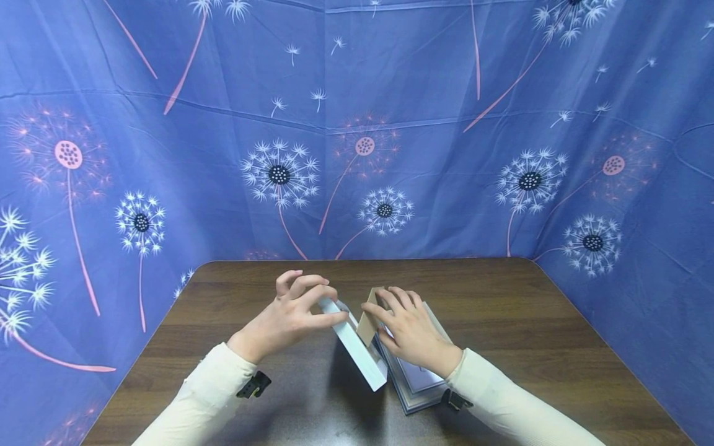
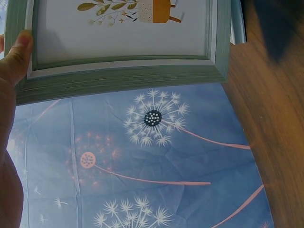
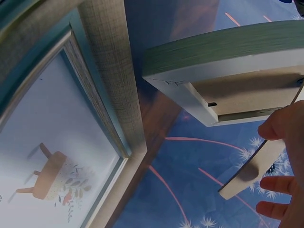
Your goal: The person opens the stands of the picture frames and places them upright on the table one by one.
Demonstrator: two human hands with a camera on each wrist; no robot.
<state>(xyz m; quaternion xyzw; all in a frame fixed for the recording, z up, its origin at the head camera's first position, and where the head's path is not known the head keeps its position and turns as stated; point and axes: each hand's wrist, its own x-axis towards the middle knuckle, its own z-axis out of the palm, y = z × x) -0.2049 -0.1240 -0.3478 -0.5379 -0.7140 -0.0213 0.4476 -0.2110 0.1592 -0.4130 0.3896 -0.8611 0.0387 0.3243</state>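
Before the blue dandelion cloth (image 1: pixel 446 204), on the wooden table (image 1: pixel 558 334), a pile of frames (image 1: pixel 421 379) lies right under the right hand (image 1: pixel 409 328), and I'd worry that a lowered wrist could scuff its upper face or knock the layers askew. The picture frame (image 1: pixel 361 353) being handled is tilted on edge just left of that pile, in the left hand (image 1: pixel 292 319), whose thumb and fingers pinch it only near its far end; a hold that narrow could let it twist, and a slip would likely bring a corner down on the wood or against the pile. The right hand has its fingers curled about the brown stand leg (image 1: pixel 368 325), which juts from the frame's back; pulled too hard or sideways, it might strain or tear at its joint. From here I can't count the frames in the pile, since hand and sleeve cover much of it. Nor can I tell whether the tilted frame's near corner touches the table or hangs above it. Its printed potted plant (image 2: pixel 142 9) shows only to the left wrist camera, cut off at the top, and I can't make out where the leg joins the backing.
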